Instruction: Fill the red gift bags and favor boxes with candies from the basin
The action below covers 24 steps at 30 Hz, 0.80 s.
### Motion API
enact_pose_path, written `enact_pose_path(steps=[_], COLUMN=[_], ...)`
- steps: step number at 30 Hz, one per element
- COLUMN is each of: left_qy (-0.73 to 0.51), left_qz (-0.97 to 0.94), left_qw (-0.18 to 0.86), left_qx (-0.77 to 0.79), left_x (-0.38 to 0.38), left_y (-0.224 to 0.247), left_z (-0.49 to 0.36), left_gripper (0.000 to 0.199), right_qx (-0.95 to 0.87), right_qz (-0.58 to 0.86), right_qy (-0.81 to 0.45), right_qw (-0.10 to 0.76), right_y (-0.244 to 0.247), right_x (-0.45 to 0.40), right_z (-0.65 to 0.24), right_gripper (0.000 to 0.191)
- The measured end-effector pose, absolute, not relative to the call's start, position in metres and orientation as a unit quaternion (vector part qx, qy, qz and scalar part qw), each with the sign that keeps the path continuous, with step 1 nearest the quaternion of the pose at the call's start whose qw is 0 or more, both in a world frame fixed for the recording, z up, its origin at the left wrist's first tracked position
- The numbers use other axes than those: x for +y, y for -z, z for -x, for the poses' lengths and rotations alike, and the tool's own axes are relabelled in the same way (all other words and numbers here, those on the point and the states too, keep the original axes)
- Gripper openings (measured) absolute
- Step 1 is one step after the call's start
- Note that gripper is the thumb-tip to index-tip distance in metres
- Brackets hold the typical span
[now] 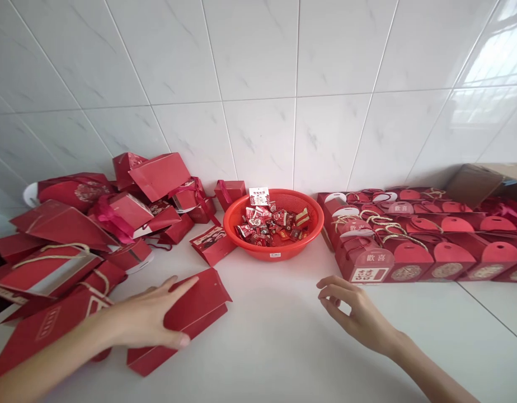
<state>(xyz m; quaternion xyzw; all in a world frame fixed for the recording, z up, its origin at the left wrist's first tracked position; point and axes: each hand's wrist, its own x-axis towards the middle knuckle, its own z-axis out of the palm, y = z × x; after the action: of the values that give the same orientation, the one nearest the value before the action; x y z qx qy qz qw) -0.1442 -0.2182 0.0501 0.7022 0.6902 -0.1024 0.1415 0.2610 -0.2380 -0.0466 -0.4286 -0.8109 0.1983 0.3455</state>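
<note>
My left hand spans a dark red gift box that lies on the white table. Its index finger stretches over the upper face and the thumb rests along the near side; the other fingertips are partly hidden. To the right, my right hand hovers above the tabletop with loosely bent fingers, a gap by the thumb and nothing held. Beyond and between the hands stands an orange-red plastic basket holding several wrapped sweets. A flat red printed box leans close to the basket's left side.
Red gift boxes, some with ribbons or cord handles, lie heaped on the left. At the right, rows of upright red boxes with cord handles stand together. Behind them is a brown carton. A tiled wall closes off the back.
</note>
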Motion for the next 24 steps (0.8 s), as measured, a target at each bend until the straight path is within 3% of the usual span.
enact_pose_path(steps=[3,6,8,12,14,20,24], left_qy=[0.177,0.166,0.155,0.133,0.098,0.076,0.069], left_qz=[-0.689,-0.691,-0.691,-0.672,-0.660,-0.641,-0.636], left_qw=[0.156,0.152,0.223,0.524,0.611,0.731,0.749], left_qx=[0.685,0.687,0.670,0.506,0.425,0.221,0.171], left_x=[-0.222,-0.219,-0.216,-0.207,-0.201,-0.171,-0.150], left_y=[-0.037,-0.040,-0.052,-0.074,-0.074,-0.040,-0.015], left_z=[0.126,0.122,0.119,0.099,0.082,0.037,0.024], left_gripper=[0.114,0.111,0.106,0.094,0.093,0.087,0.080], right_qx=[-0.810,-0.808,-0.805,-0.780,-0.757,-0.681,-0.676], right_qz=[0.431,0.429,0.428,0.448,0.457,0.362,0.364], right_qy=[-0.200,-0.212,-0.230,-0.281,-0.328,-0.488,-0.466], right_qw=[0.344,0.343,0.340,0.334,0.333,0.409,0.439], right_y=[0.047,0.050,0.051,0.053,0.052,0.040,0.024], right_x=[-0.237,-0.236,-0.235,-0.233,-0.232,-0.230,-0.228], right_z=[-0.261,-0.261,-0.261,-0.257,-0.254,-0.244,-0.241], right_gripper=[0.027,0.027,0.027,0.026,0.030,0.045,0.046])
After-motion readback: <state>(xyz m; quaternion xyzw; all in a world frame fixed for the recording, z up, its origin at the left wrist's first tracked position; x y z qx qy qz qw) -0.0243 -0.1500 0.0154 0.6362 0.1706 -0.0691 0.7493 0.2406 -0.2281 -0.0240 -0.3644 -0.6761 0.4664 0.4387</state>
